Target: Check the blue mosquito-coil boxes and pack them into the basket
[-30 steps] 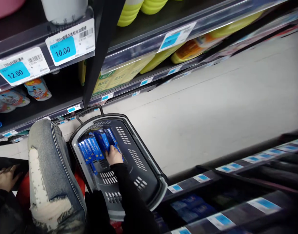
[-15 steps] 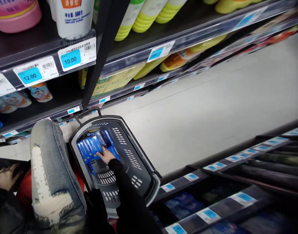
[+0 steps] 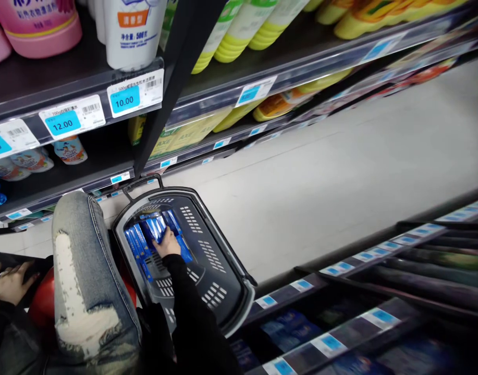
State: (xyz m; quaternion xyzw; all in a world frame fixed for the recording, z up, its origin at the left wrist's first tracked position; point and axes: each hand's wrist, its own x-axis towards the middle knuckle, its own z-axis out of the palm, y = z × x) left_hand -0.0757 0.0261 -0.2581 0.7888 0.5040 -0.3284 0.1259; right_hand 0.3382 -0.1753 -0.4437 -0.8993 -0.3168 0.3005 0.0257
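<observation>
My right hand (image 3: 169, 243) reaches down into a grey shopping basket (image 3: 247, 291), its fingers closed on a blue pack (image 3: 156, 225) with a shiny top. Several more blue packs (image 3: 137, 244) stand in a row to the left of it, and others (image 3: 184, 249) lie on the right beside my fingers. The exact kind of the packs cannot be read. At the left edge my left hand (image 3: 10, 284) lies flat with its fingers spread on a dark surface. That hand holds nothing visible.
Shelves (image 3: 12, 94) with bottles and price tags run along the left and top. A low shelf (image 3: 320, 317) with blue packages lies at lower right. Pale floor (image 3: 301, 177) stretches between them. A knee in ripped jeans (image 3: 86, 271) stands left of the basket.
My right hand has moved slightly left and closed on a blue pack, which now sits tilted above the row. My left hand stays in place. The view has shifted a little.
</observation>
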